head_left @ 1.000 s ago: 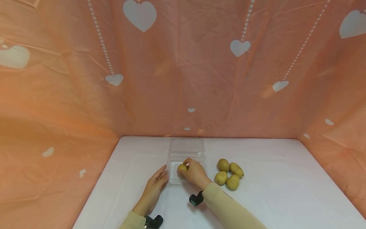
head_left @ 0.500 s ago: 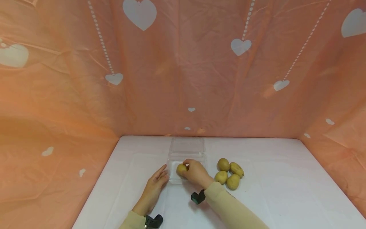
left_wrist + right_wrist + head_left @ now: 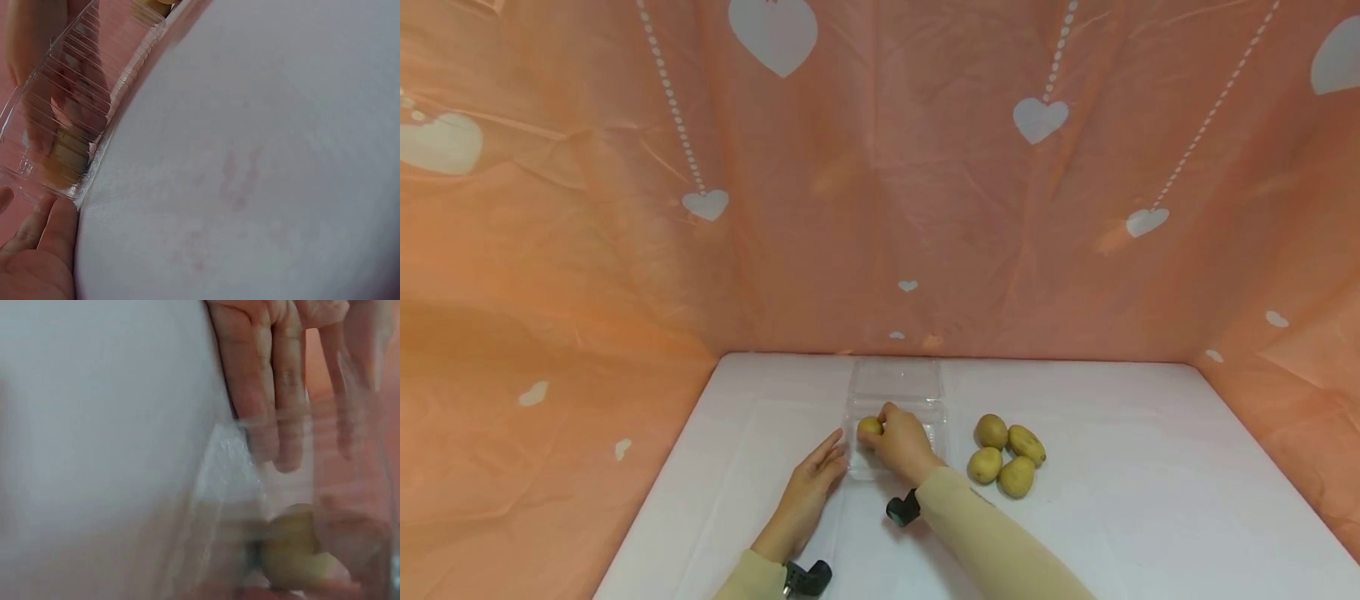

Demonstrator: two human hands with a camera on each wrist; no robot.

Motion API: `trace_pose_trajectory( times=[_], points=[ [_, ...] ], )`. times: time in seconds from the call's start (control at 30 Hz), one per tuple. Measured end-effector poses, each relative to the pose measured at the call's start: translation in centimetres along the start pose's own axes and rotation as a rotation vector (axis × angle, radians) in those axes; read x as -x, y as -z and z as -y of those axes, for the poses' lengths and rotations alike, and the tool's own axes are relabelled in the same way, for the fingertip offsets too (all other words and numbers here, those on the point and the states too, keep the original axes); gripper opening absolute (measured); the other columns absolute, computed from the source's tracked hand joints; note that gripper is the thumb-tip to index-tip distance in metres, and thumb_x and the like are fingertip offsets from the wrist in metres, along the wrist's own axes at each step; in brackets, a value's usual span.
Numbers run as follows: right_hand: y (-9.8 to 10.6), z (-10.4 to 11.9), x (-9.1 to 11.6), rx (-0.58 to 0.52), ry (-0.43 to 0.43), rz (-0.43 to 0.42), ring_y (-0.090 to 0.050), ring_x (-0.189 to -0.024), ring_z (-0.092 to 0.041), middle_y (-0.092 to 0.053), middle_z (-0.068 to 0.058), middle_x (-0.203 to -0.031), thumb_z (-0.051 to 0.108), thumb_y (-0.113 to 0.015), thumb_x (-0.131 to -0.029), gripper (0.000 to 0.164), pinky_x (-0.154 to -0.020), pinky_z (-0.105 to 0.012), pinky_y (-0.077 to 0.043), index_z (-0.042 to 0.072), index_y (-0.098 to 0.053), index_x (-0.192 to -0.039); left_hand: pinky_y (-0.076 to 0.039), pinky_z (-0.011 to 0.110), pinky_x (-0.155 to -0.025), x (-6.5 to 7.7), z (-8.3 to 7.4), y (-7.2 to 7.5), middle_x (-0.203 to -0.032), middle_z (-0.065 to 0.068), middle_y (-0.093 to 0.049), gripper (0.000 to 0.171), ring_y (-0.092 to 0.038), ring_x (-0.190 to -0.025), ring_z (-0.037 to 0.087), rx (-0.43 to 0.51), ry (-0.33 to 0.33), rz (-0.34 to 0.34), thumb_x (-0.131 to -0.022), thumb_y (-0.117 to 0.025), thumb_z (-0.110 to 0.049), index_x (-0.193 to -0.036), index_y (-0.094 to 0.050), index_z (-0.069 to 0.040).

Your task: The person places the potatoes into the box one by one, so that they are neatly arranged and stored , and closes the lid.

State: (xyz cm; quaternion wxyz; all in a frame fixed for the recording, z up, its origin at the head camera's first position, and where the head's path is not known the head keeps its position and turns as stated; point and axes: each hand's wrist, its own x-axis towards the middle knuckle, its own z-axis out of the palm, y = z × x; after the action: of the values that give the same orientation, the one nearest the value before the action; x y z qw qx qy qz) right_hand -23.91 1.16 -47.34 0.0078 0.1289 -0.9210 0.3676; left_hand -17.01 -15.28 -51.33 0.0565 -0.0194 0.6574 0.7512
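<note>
A clear plastic clamshell box [image 3: 861,473] lies with its lid [image 3: 895,379] folded back. My right hand [image 3: 904,442] reaches into the box and pinches a small round yellow-green fruit [image 3: 870,426] at its left side, fingers and thumb around it. In the left wrist view, that fruit [image 3: 65,156] shows blurred through the ribbed wall. My left hand [image 3: 805,492] stands on edge at the box's left, its fingers extended and their tips right at the wall. From the right wrist, the left fingers [image 3: 287,394] appear straight behind the clear plastic.
Several more yellow-green fruits [image 3: 1017,477] sit in a cluster to the right of the box, one of them elongated [image 3: 1027,445]. A white cloth covers the table [image 3: 1120,500]. Orange curtains [image 3: 880,208] with pale hearts rise behind and at both sides.
My right hand has shifted left and farther back inside the box with the fruit. The left hand stays by the wall. The head view has turned slightly.
</note>
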Motion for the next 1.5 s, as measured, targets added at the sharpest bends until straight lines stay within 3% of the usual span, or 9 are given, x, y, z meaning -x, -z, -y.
trace_pose_trajectory(
  times=[0.27,0.5,0.73,0.97,1.23,1.5],
  points=[
    [-0.9,0.3,-0.3,0.009,-0.025,-0.025,-0.051,-0.063,-0.018,-0.058,-0.004,-0.072,0.029,-0.078,-0.082,0.035,-0.057,-0.034,-0.046,0.005,-0.056,-0.092,-0.039,0.029,-0.106,0.0,0.2,0.0,-0.148,0.022,-0.038,0.057,-0.032,-0.138,0.03,0.004,0.001,0.008,-0.098,-0.057,-0.018,-0.15,-0.035,-0.01],
    [-0.9,0.6,-0.2,0.02,-0.047,-0.012,-0.051,-0.062,-0.017,-0.059,-0.004,-0.073,0.031,-0.077,-0.083,0.038,-0.055,-0.033,-0.046,0.003,-0.056,-0.096,-0.036,0.035,-0.109,-0.1,0.3,0.2,-0.147,0.02,-0.04,0.06,-0.033,-0.138,0.029,-0.034,-0.002,0.006,-0.097,-0.059,-0.026,-0.15,-0.035,-0.012],
    [-0.5,0.6,0.1,0.063,-0.088,-0.008,-0.052,-0.062,-0.017,-0.063,-0.008,-0.077,0.039,-0.075,-0.083,0.047,-0.054,-0.035,-0.047,0.0,-0.059,-0.104,-0.037,0.032,-0.108,-0.1,0.2,0.0,-0.147,0.021,-0.039,0.06,-0.033,-0.138,0.029,-0.025,-0.009,0.015,-0.097,-0.059,-0.025,-0.15,-0.035,-0.011],
    [0.4,0.6,0.4,0.11,-0.111,0.016,-0.061,-0.07,-0.021,-0.068,-0.011,-0.084,0.047,-0.072,-0.083,0.057,-0.062,-0.041,-0.053,0.0,-0.06,-0.113,-0.037,0.035,-0.108,0.1,0.2,0.0,-0.146,0.022,-0.04,0.059,-0.034,-0.137,0.031,-0.042,-0.015,-0.003,-0.098,-0.058,-0.025,-0.15,-0.036,-0.01],
    [3.7,-1.6,1.6,0.044,-0.032,-0.033,-0.064,-0.085,-0.023,-0.068,-0.007,-0.098,0.052,-0.066,-0.087,0.056,-0.071,-0.04,-0.054,0.006,-0.059,-0.118,-0.038,0.03,-0.107,0.0,0.5,0.0,-0.146,0.023,-0.041,0.058,-0.034,-0.137,0.032,-0.034,-0.023,-0.021,-0.098,-0.058,-0.021,-0.15,-0.035,-0.008],
    [9.3,-4.7,4.2,-0.007,-0.086,-0.149,-0.063,-0.091,-0.021,-0.067,-0.005,-0.11,0.056,-0.069,-0.082,0.061,-0.074,-0.039,-0.053,0.013,-0.058,-0.124,-0.036,0.032,-0.109,-0.1,0.3,0.1,-0.146,0.023,-0.039,0.057,-0.032,-0.138,0.031,-0.039,-0.016,-0.008,-0.098,-0.056,-0.018,-0.15,-0.035,-0.009]
  ],
)
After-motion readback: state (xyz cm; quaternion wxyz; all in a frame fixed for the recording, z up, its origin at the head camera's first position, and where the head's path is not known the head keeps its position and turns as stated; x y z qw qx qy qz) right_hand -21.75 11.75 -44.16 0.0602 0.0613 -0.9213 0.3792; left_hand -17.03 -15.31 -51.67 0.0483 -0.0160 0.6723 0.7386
